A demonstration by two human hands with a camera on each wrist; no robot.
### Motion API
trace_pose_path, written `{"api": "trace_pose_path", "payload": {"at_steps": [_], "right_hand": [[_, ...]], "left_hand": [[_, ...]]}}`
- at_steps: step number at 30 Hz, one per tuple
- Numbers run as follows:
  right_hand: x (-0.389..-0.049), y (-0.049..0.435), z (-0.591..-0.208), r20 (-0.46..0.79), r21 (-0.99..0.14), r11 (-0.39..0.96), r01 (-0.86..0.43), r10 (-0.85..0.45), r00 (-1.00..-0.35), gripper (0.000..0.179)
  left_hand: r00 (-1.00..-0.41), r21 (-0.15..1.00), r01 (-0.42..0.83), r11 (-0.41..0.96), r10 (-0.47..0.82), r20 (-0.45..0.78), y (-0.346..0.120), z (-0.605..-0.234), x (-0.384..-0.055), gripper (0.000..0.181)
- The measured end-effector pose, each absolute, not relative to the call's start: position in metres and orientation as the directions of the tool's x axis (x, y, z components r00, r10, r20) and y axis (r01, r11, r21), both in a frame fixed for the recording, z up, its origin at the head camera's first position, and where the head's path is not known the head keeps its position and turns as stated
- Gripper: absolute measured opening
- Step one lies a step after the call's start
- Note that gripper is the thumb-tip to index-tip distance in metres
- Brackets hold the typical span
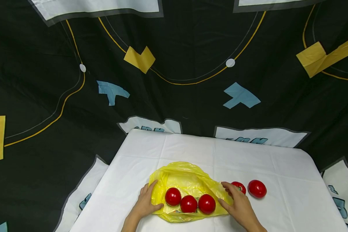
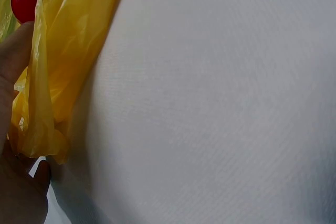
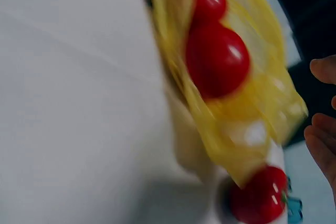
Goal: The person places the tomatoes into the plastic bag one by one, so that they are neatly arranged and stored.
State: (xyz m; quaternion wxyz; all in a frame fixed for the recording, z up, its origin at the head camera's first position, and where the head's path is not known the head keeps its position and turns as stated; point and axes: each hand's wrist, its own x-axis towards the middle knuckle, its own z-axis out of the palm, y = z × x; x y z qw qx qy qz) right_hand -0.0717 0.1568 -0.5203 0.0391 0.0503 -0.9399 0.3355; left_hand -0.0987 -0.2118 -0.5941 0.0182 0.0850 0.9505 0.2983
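A yellow plastic bag [image 1: 185, 175] lies spread on the white-covered table, its mouth gaping. Three glossy red tomatoes sit in it in a row: a left tomato [image 1: 173, 196], a middle tomato [image 1: 188, 204] and a right tomato [image 1: 207, 204]. My left hand [image 1: 145, 201] holds the bag's left edge, thumb on the near side; its fingertips are partly hidden in the left wrist view. At the bag's right end is my right hand [image 1: 239, 204], thumb and fingers spread apart with nothing between them. Beyond it lies a tomato with a green stem [image 1: 239, 187], partly covered by this hand.
Another tomato [image 1: 257, 189] rests on the white tablecloth [image 1: 278, 167] right of the bag. Behind the table hangs a black cloth [image 1: 185, 109] with yellow and blue shapes. White printed patches [image 1: 261, 137] show along the table's far edge.
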Motion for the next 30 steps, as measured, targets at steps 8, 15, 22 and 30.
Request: {"api": "trace_pose_path", "payload": {"at_steps": [8, 15, 22, 30], "right_hand": [[-0.079, 0.214, -0.515, 0.236, -0.575, 0.810, -0.111, 0.035, -0.971, 0.061], [-0.084, 0.257, -0.528, 0.185, -0.541, 0.841, 0.013, 0.134, -0.974, 0.081], [-0.091, 0.281, -0.553, 0.042, -0.512, 0.855, 0.087, 0.126, -0.991, 0.101], [-0.094, 0.284, -0.576, 0.007, -0.546, 0.830, 0.113, 0.139, -0.990, 0.095]], "left_hand": [[-0.987, 0.573, 0.124, 0.810, 0.159, -0.012, -0.212, -0.593, -0.097, 0.099], [-0.986, 0.576, 0.121, 0.809, 0.163, -0.021, -0.212, -0.594, -0.096, 0.100], [-0.987, 0.566, 0.140, 0.812, 0.162, 0.011, -0.212, -0.595, -0.098, 0.099], [-0.985, 0.568, 0.151, 0.809, 0.170, 0.019, -0.212, -0.595, -0.098, 0.100]]}}
